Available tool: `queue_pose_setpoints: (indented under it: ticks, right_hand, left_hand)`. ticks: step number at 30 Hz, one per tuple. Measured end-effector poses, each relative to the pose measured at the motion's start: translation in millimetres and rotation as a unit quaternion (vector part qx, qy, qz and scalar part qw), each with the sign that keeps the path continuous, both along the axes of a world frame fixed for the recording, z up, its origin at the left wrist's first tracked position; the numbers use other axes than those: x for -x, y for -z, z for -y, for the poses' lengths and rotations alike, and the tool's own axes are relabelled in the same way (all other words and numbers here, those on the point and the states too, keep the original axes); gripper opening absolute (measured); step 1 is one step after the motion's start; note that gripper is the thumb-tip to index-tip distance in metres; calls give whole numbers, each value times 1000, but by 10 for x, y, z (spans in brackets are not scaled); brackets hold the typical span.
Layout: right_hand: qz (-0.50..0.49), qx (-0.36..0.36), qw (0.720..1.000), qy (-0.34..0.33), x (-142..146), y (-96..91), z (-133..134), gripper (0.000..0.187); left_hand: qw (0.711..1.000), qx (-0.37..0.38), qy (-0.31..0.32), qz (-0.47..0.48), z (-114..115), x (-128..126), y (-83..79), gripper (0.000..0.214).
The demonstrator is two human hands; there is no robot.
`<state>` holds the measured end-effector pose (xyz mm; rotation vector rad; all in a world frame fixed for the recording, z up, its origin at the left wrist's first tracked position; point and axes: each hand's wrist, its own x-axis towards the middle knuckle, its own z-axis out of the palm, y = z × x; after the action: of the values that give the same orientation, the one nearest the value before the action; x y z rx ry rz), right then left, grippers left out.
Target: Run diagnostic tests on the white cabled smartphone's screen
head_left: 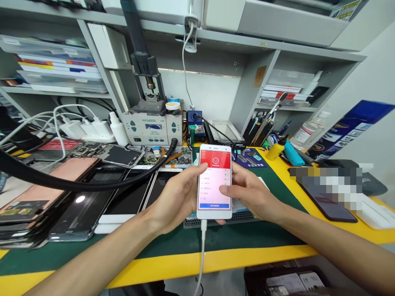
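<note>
A white smartphone (pixel 214 181) is held upright between both hands above the bench. Its lit screen has a red band with a sad-face icon on top, a list below and a blue button at the bottom. My left hand (pixel 182 193) wraps the phone's left edge, thumb near the red band. From the right, my right hand (pixel 251 191) grips the other edge, with its thumb over the list. A white charging cable (pixel 203 246) is plugged into the phone's bottom end and hangs past the bench edge. The fingers behind the phone are mostly hidden.
Stacked phones (pixel 83 201) lie at the left, crossed by a thick black hose (pixel 92 183). Behind stands a grey soldering station (pixel 152 129). A green mat (pixel 173 242) covers the yellow-edged bench. A dark phone (pixel 327 205) and bottles (pixel 277 149) are at the right.
</note>
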<state>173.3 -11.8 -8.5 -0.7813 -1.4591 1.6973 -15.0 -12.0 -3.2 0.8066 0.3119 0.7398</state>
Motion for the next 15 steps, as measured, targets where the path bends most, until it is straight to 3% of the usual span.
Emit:
queue_pose_setpoints:
  ticks: [11, 15]
  right_hand:
    - [-12, -18, 1000, 16, 15, 25, 4, 45]
    - [-13, -21, 1000, 13, 14, 6, 9, 41]
  left_hand:
    - [994, 64, 84, 28, -40, 59, -21, 68]
    - [995, 60, 69, 31, -10, 35, -37, 70]
